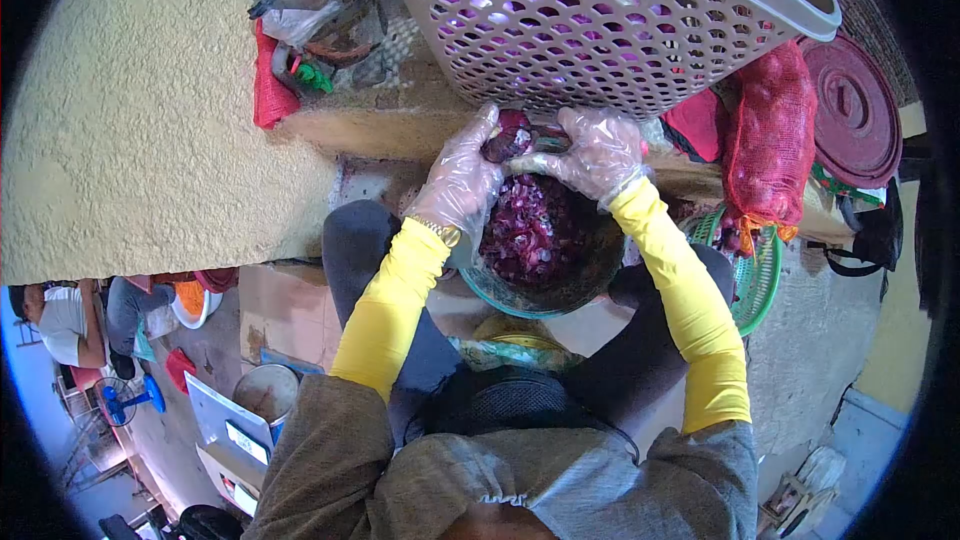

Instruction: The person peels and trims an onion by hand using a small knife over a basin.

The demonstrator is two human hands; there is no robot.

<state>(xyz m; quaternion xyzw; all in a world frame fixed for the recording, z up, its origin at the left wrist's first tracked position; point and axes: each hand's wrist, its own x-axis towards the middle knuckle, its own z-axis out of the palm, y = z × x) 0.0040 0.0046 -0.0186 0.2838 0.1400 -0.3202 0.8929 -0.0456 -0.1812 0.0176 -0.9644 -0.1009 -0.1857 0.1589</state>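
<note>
My left hand (462, 178), in a clear plastic glove, holds a dark red onion (508, 135) over the far rim of a round basin (570, 302). Purple onion skins and pieces (530, 230) fill the basin between my knees. My right hand (600, 152), gloved as well, is beside the onion with its thumb reaching toward it. Its fingers are bent around something thin that I cannot make out. Yellow sleeves cover both forearms.
A large perforated basket (560, 30) with onions stands beyond my hands. A red net sack (770, 140), a green basket (765, 280) and a maroon lid (848, 110) lie on the right. Another person (62, 325) sits at the far left near a blue fan (130, 398).
</note>
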